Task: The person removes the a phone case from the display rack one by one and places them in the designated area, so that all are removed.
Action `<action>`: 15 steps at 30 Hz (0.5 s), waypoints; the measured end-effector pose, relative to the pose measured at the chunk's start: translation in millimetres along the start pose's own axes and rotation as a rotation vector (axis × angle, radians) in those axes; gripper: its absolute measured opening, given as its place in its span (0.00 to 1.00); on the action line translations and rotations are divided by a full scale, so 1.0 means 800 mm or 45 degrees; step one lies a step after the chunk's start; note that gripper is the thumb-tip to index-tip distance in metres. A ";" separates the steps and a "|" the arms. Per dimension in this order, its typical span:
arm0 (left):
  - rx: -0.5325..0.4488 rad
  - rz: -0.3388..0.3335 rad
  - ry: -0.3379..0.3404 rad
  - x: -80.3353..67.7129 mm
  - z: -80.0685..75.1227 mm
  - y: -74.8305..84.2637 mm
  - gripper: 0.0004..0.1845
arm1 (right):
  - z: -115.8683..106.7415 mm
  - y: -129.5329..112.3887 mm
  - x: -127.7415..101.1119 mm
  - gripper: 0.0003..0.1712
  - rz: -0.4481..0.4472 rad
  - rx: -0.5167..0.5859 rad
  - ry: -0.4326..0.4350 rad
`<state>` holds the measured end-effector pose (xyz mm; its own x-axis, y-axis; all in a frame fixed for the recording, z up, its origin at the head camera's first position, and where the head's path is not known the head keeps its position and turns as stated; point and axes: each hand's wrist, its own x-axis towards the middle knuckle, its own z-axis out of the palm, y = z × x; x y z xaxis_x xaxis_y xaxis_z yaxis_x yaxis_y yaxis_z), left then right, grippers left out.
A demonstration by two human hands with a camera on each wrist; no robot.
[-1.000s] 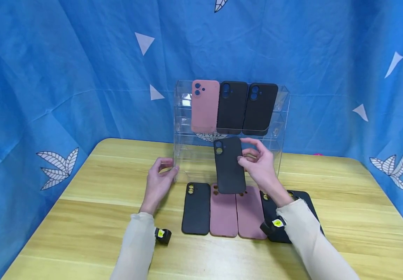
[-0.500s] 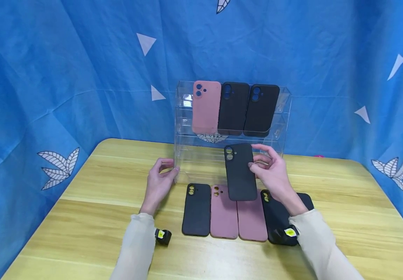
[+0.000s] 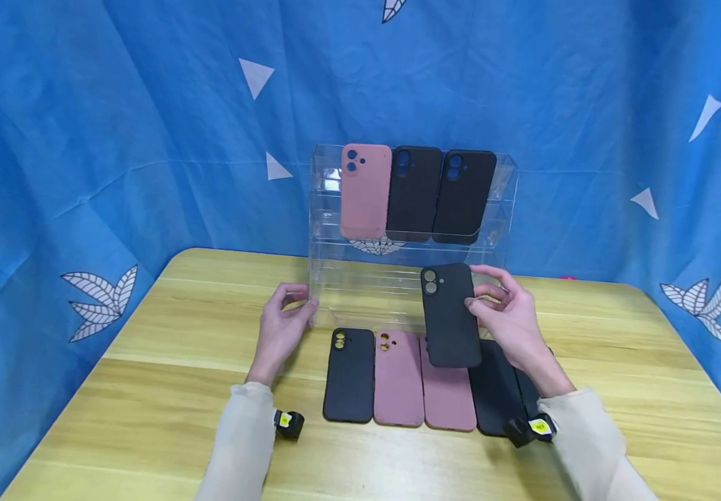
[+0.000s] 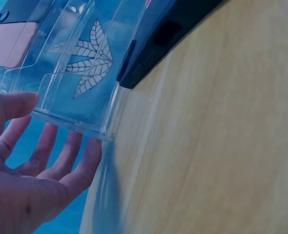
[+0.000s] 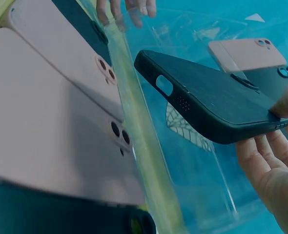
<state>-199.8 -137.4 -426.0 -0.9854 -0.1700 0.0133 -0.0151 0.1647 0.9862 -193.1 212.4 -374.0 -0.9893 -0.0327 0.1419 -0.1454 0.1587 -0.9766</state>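
Right hand (image 3: 513,323) pinches a matte black phone case (image 3: 450,314) by one edge — it could slip; left hand (image 3: 282,327), fingers relaxed, steadies the clear acrylic stand (image 3: 335,278).

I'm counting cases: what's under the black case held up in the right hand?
Under the held black case lie a pink case and a black case, both partly covered; their camera ends are hidden.
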 end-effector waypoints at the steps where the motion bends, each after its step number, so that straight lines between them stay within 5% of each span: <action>1: 0.000 -0.005 -0.003 0.000 0.000 0.000 0.17 | -0.003 0.001 -0.002 0.29 0.007 0.010 0.002; 15: 0.011 -0.003 -0.001 0.000 0.000 0.000 0.17 | -0.038 0.008 -0.019 0.30 -0.009 0.100 0.029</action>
<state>-199.8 -137.7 -425.8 -0.9855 -0.1694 0.0104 -0.0193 0.1728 0.9848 -179.3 244.2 -377.3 -0.9884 -0.0110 0.1516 -0.1520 0.0810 -0.9851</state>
